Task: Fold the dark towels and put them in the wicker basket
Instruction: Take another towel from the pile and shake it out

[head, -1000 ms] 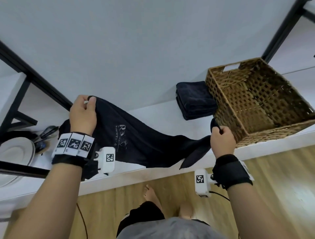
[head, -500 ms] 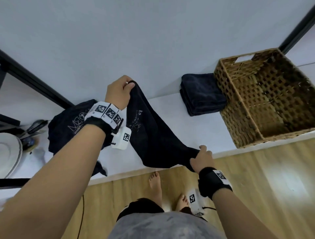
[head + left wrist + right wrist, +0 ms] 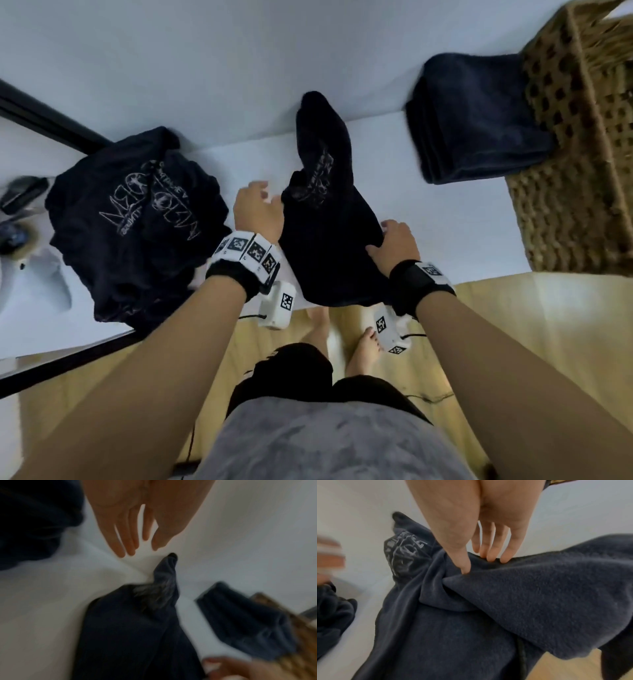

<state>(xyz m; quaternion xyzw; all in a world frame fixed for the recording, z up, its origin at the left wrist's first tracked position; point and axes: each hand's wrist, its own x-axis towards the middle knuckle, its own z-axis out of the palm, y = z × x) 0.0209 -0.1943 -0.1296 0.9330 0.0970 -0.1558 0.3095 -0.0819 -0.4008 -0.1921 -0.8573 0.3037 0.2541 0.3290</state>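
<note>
Seen from the head camera, a dark towel (image 3: 329,219) lay in a rumpled strip across the white table (image 3: 455,233), its near end draping over the front edge, while the left hand (image 3: 258,214) hovered just beside it with fingers spread, grasping nothing, and the right hand (image 3: 394,245) pinched a fold at the towel's right side. A crumpled dark towel (image 3: 137,222) with pale lettering sat to the left, a folded dark towel (image 3: 479,116) lay against the wicker basket (image 3: 575,178) at the right. The left wrist camera, blurred, showed straight fingers (image 3: 126,539) held clear above the towel's far tip. In the right wrist view, thumb and fingertips (image 3: 489,555) gripped a raised ridge of the cloth.
</note>
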